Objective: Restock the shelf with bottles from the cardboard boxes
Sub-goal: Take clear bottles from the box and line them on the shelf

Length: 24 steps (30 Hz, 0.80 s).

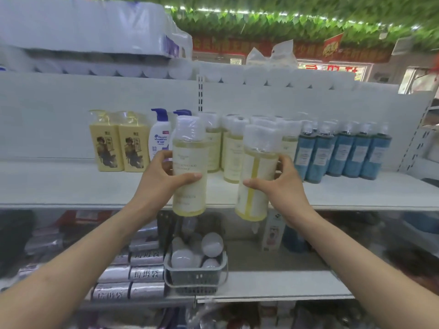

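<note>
Left hand and right hand each grip a yellow bottle (labels blurred).

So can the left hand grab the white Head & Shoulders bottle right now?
Probably not yet: the left hand is full, gripping a pale yellow bottle. The Head & Shoulders bottle stands close behind it, otherwise unblocked.

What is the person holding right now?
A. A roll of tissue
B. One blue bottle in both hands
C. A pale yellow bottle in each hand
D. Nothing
C: the left hand grips one pale yellow bottle and the right hand another pale yellow bottle, both in front of the shelf.
</note>
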Motion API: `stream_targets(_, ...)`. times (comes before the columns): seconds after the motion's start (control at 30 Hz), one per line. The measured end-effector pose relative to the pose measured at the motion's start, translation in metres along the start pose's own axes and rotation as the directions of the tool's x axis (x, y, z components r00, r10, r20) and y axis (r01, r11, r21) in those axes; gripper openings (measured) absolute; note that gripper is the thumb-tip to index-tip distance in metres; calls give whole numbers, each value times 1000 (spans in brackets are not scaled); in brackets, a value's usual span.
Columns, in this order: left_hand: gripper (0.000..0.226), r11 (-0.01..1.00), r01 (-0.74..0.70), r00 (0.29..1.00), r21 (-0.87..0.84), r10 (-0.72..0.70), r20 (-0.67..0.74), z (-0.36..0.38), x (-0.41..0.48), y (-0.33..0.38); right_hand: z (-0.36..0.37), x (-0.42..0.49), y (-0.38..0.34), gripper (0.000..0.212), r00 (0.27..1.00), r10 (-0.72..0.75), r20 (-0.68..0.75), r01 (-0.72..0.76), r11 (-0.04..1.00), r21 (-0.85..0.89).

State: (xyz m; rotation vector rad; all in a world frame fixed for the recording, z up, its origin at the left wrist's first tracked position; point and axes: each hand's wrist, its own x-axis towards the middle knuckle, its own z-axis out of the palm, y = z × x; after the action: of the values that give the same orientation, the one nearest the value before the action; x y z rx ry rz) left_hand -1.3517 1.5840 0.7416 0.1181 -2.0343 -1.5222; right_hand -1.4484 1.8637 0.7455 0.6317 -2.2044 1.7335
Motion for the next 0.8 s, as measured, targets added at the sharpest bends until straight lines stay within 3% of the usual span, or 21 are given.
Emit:
stream_targets(0.4, 82, 1000, 17, 999, 14, -17, -38, -20, 16, -14, 95, 36, -2, 98, 998, -43, -49, 35, 989, -144)
stream_targets(0.5, 81, 1000, 19, 999, 21, -18, -45, -21, 20, -17, 96, 41, 2, 106, 1000, -2, 23, 5, 992, -126)
stream_targets(0.57, 82, 999, 21, 999, 27, -20, -38, -21, 23, -19, 81, 39, 11, 107, 986, 83, 147, -77, 996, -46)
stream_targets(0.67, 84, 999, 24, 999, 23, -23, -36, -23, 27, -22, 58, 30, 30, 94, 941, 127, 312, -102, 990, -95)
stream_targets(0.8, 84, 999, 30, 999, 9, -30, -38, -21, 34, -22, 61, 25, 45, 58, 959, 72, 275, -20, 982, -186)
